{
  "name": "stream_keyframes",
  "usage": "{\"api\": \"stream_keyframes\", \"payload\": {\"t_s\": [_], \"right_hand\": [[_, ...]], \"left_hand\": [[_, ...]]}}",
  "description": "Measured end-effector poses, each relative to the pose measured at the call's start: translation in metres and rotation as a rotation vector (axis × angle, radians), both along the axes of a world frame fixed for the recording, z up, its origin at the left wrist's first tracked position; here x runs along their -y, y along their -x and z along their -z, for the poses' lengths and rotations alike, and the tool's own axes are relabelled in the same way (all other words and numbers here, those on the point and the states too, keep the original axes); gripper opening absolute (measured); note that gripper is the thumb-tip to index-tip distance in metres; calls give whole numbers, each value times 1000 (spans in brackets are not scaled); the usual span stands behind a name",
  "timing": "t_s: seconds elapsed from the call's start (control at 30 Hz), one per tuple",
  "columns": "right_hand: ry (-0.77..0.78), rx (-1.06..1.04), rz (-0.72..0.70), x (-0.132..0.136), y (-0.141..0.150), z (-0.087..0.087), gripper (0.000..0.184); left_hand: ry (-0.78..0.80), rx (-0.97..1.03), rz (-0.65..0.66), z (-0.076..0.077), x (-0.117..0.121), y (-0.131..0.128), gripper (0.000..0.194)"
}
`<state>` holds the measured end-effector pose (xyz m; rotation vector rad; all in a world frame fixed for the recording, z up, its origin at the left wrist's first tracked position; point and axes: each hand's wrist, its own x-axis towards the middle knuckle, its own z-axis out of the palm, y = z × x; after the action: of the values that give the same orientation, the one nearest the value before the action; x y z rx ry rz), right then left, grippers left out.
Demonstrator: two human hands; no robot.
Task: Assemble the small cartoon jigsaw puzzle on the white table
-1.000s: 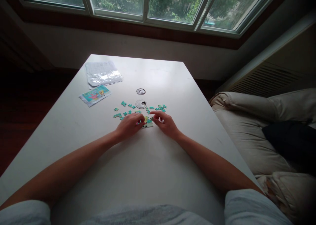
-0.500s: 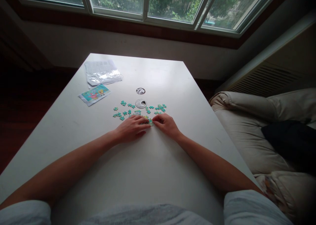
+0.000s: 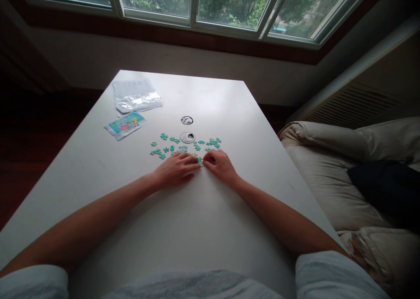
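Note:
My left hand (image 3: 176, 169) lies over a cluster of jigsaw pieces (image 3: 200, 160), fingers stretched to the right and resting on it. Its palm covers much of that cluster, so how the pieces fit together is hidden. At the cluster's right edge, my right hand (image 3: 221, 167) pinches thumb and forefinger on a small puzzle piece, mostly hidden by the fingertips. Several loose green-and-yellow pieces (image 3: 174, 139) are scattered beyond both hands, left and right. A picture card (image 3: 126, 124) with colourful cartoon figures on turquoise lies further left.
All of this is on a white table (image 3: 193, 220). A clear plastic bag with paper (image 3: 139, 101) lies at its far left. Two round fittings, one nearer (image 3: 184, 138) and one farther (image 3: 187, 120), sit mid-table. A pale padded sofa (image 3: 311, 181) stands at the right, below a window.
Almost nothing differs. My right hand has shifted very slightly at the cluster's edge, while the left keeps its place.

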<state>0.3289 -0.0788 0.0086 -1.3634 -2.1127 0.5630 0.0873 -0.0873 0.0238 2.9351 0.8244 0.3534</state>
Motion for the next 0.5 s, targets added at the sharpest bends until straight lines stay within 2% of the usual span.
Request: {"api": "stream_keyframes", "payload": {"t_s": [0.13, 0.27, 0.5], "right_hand": [[-26, 46, 28, 0, 0, 1, 2], [-41, 96, 45, -3, -4, 5, 8], [4, 21, 8, -11, -8, 1, 14]], "left_hand": [[3, -8, 1, -1, 0, 0, 37], [9, -12, -9, -2, 2, -1, 38], [23, -62, -38, -11, 10, -1, 39]]}}
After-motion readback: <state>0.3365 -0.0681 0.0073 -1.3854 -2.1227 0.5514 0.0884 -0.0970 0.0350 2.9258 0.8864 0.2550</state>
